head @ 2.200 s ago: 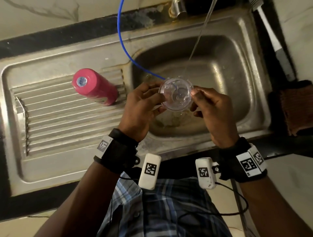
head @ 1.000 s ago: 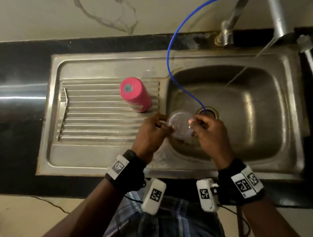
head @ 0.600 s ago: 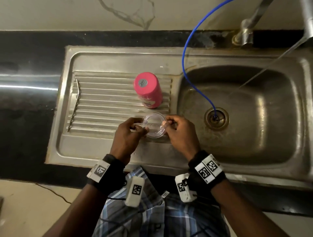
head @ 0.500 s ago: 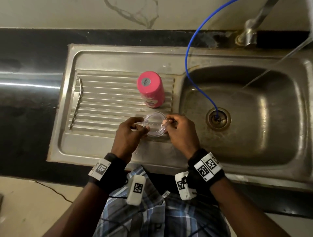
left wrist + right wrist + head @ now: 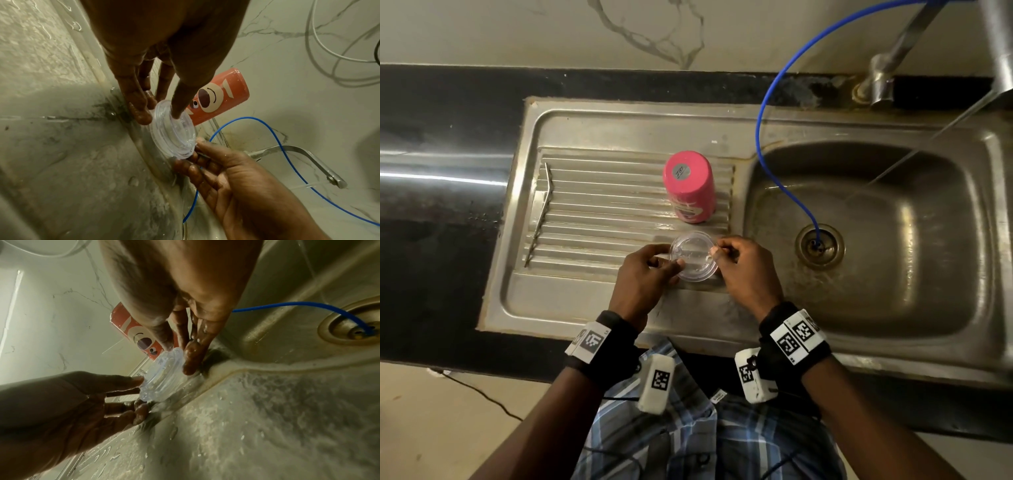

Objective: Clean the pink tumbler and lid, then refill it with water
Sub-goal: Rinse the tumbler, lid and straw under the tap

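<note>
The clear round lid (image 5: 693,256) (image 5: 172,129) (image 5: 162,375) is held between both hands low over the front of the ribbed drainboard (image 5: 602,219). My left hand (image 5: 650,274) (image 5: 152,107) pinches its left edge with the thumb on top. On the lid's right edge my right hand (image 5: 736,263) (image 5: 179,352) pinches with thumb and fingers. The pink tumbler (image 5: 689,186) (image 5: 216,99) (image 5: 131,331) stands upside down on the drainboard just behind the lid, untouched.
A steel sink basin (image 5: 928,274) lies to the right, with a blue hose (image 5: 774,161) running into its drain (image 5: 819,245). A thin stream of water falls from the tap (image 5: 887,68) into the basin. A metal straw (image 5: 539,214) lies on the drainboard's left side.
Both hands carried the lid from under the water stream over the basin leftward to the drainboard in front of the tumbler. In the last half second they hardly moved.
</note>
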`<state>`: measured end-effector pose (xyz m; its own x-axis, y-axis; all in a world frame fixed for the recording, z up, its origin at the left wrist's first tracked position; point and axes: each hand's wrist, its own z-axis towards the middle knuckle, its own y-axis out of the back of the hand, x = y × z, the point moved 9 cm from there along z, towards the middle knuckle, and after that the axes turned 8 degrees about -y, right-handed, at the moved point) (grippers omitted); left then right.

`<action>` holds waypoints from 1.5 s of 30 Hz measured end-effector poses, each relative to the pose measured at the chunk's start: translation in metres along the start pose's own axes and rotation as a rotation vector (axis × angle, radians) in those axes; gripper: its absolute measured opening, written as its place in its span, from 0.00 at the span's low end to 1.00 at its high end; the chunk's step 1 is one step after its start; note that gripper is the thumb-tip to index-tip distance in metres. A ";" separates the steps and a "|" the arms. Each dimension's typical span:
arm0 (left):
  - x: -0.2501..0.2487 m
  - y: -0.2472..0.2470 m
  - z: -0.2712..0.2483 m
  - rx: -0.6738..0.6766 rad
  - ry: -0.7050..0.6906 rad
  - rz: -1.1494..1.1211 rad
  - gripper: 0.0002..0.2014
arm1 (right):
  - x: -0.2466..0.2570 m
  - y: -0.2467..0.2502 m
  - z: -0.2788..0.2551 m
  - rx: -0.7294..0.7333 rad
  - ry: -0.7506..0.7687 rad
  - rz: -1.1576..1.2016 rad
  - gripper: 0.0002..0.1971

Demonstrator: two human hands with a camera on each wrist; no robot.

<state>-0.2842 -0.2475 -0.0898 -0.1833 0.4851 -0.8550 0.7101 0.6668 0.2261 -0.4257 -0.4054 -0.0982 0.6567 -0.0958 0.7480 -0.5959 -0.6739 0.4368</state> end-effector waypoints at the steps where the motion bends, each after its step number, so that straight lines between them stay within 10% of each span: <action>1: 0.000 0.003 -0.001 -0.004 0.015 0.014 0.17 | 0.003 0.005 -0.003 -0.021 0.002 -0.032 0.11; 5: -0.015 0.044 -0.009 -0.054 -0.082 0.376 0.24 | 0.043 0.030 -0.026 -0.202 0.127 -0.160 0.13; 10: 0.005 0.104 -0.004 0.155 -0.064 1.116 0.46 | 0.144 -0.040 -0.042 0.054 0.428 -0.132 0.07; 18: 0.033 0.110 -0.005 0.417 -0.005 1.143 0.53 | 0.232 -0.230 0.022 0.473 0.370 -0.594 0.15; 26: 0.066 0.115 0.007 0.464 0.008 0.994 0.41 | 0.236 -0.290 0.062 0.338 0.241 -0.718 0.16; 36: 0.064 0.117 0.004 0.516 0.057 1.033 0.46 | 0.243 -0.255 0.044 0.356 0.238 -0.477 0.14; 45: 0.046 0.116 -0.001 0.468 -0.001 1.049 0.60 | 0.236 -0.044 -0.071 0.275 0.600 0.054 0.06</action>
<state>-0.2106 -0.1473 -0.1029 0.6483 0.6767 -0.3489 0.6959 -0.3409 0.6321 -0.2776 -0.3457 0.0943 0.2108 0.2365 0.9485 -0.4283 -0.8499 0.3070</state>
